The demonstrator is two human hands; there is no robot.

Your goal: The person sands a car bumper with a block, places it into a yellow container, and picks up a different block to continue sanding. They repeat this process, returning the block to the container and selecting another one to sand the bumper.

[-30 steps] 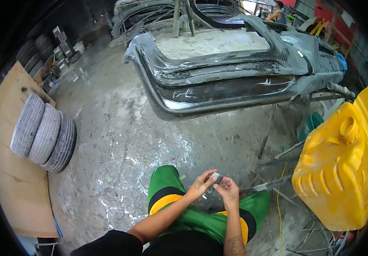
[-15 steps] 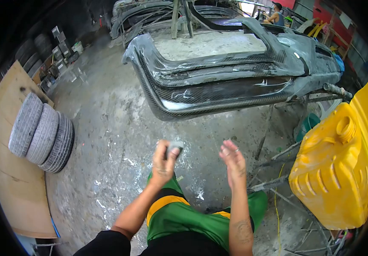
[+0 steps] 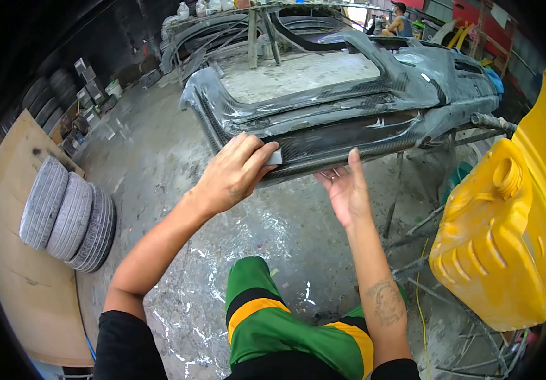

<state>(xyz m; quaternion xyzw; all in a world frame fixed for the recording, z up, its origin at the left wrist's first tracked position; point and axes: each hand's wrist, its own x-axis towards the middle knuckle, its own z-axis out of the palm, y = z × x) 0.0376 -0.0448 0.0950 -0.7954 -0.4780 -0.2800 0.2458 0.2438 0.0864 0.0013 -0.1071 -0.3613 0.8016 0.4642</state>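
Between stacked tyres [image 3: 67, 212] and a yellow jerrycan [image 3: 494, 247], a small grey block [image 3: 275, 158] is pinched in the grip of the left hand [image 3: 235, 174] against the lower edge of the dusty carbon-weave bumper [image 3: 355, 132], the right hand [image 3: 347, 188] spread open beneath.

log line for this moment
left hand: presses grey block on bumper lower edge | right hand: open, under edge | yellow jerrycan at right

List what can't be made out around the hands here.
Head view, grey pad: mostly covered by the left hand; its kind is unclear.
Head view, right hand: whether it touches the bumper edge cannot be told.
Head view, person at the back: too small to see what they handle.
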